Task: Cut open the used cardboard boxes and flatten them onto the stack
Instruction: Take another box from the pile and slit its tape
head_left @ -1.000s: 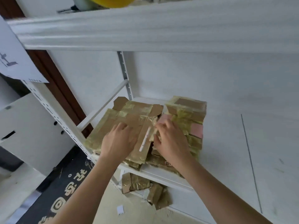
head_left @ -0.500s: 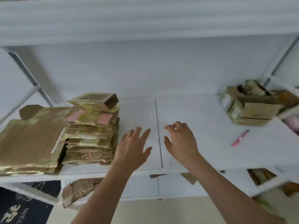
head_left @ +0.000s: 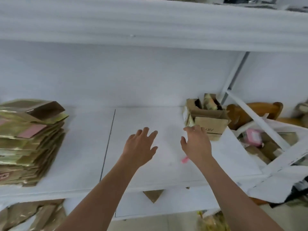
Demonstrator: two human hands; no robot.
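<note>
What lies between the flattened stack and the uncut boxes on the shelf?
In the head view, only bare white shelf with a dark seam line, plus both open hands above it: left hand, right hand. Stack sits left, boxes right.

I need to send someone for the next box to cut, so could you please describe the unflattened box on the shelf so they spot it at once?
On the white shelf, look to the right end beside the slanted metal brace. The open cardboard box stands there with its flaps up, just past the right hand; unlike the flattened stack at the left, it keeps its shape.
</note>
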